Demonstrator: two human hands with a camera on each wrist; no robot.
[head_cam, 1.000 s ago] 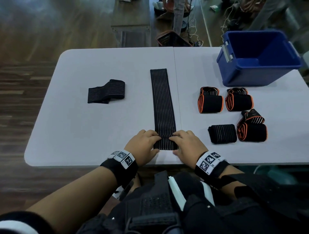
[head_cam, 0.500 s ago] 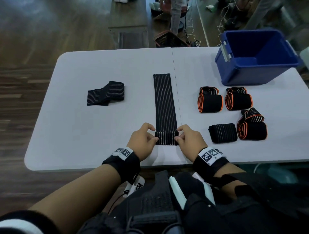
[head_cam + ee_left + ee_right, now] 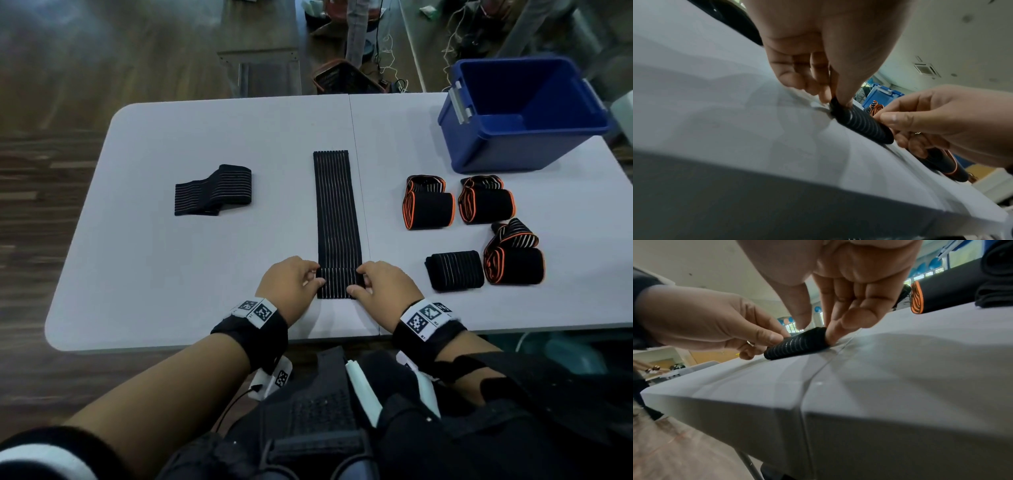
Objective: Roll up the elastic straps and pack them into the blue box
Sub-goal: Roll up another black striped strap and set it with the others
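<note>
Elastic straps are the whole business on the grey counter, and none has yet gone into the blue box, which stands open at the far right corner with nothing visible inside.

Largest of the straps is the long striped strap, laid flat down the middle of the counter, running from far to near. Its near end is turned over into a small roll, so the step in hand, as I judge it, is the early part of rolling this one; most of its length lies flat beyond the roll.

To the right, near the box, lie three orange-edged rolls and, nearer, one plain black roll, all apart from the box. At the left sits a folded strap, loosely doubled and not rolled.

The left hand pinches the roll's left end between thumb and fingertips; the right hand does the same at the right end. Each grip is closed on the roll, as both wrist views confirm.

The next move calls for turning the roll away toward the far end, both hands keeping equal pressure so the edges stay aligned and the elastic does not spring loose.
</note>
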